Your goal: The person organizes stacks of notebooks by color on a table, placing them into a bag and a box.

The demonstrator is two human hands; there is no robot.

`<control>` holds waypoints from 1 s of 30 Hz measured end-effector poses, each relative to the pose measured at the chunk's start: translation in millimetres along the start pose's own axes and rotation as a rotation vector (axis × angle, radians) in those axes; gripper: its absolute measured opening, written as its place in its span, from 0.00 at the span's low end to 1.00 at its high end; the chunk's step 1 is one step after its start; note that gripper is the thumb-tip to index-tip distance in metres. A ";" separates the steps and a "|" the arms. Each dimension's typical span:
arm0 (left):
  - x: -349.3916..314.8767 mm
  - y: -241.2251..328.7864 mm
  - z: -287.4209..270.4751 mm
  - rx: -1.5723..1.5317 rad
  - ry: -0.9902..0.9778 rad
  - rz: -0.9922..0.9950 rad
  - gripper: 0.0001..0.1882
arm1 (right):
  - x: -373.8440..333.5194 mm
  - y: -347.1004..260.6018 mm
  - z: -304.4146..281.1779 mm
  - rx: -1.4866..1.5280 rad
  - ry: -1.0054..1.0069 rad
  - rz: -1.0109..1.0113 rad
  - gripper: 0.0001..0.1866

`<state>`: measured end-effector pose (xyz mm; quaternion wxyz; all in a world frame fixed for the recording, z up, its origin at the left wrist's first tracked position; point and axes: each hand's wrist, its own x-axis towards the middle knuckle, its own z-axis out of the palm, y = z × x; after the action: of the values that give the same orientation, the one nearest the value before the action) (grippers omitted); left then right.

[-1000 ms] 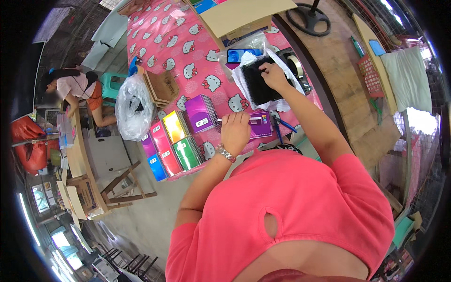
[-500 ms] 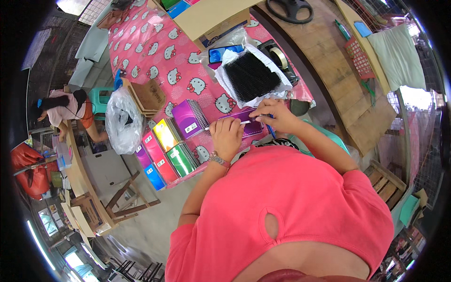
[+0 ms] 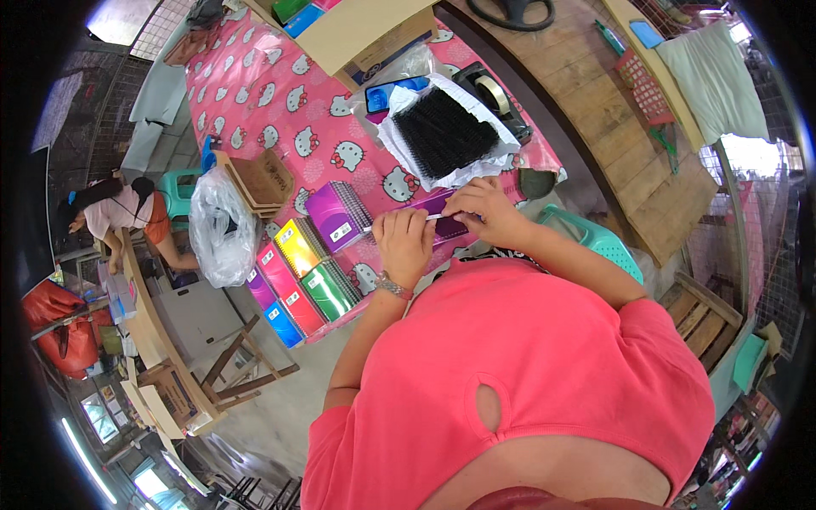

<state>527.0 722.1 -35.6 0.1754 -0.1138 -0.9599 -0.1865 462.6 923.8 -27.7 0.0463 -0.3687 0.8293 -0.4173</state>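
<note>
Purple notebook [image 3: 437,205] lies flat at the table's near edge, directly under both hands, partly covered by them. Left hand [image 3: 405,242], watch [image 3: 392,286] on wrist: fingers bent down at the notebook's near edge; cannot tell if clenched round it. Right hand [image 3: 483,211]: fingertips bunched at same edge, just beside the left; what they pinch is hidden. Thin white strip [image 3: 434,216] shows between the two hands.

Left of grip: purple spiral notebook [image 3: 332,216] near, then yellow spiral notebook [image 3: 299,245], green spiral notebook [image 3: 331,289], and red and blue ones farther out. Just beyond grip: bundle of black coils [image 3: 446,132] on white paper [image 3: 508,141]; past it, smartphone [image 3: 396,93] and tape dispenser [image 3: 491,93]. Farther beyond: cardboard box [image 3: 382,55]. All on pink cat-print tablecloth [image 3: 246,115]. Right of grip, off table: teal stool [image 3: 605,245]. Far left: clear plastic bag [image 3: 219,234]; farther, another person [image 3: 119,204].
</note>
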 end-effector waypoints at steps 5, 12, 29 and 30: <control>1.9 6.3 5.9 -0.008 -0.034 0.029 0.13 | -1.5 -6.3 0.6 0.244 -0.014 0.167 0.11; 2.8 13.7 9.6 -0.004 -0.057 0.059 0.13 | 4.8 -24.4 -10.5 0.134 -0.165 0.382 0.19; -5.4 11.4 -9.9 0.245 -0.080 -0.073 0.16 | -49.3 106.0 -34.5 -0.471 -0.103 0.808 0.24; -8.2 8.6 -10.2 0.320 -0.071 -0.122 0.17 | -37.6 95.2 -45.6 -0.228 -0.195 0.863 0.22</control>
<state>539.9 724.6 -27.1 0.1455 -0.0325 -0.9881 -0.0377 417.8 1014.4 -76.0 0.2530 -0.0299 0.9394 -0.2293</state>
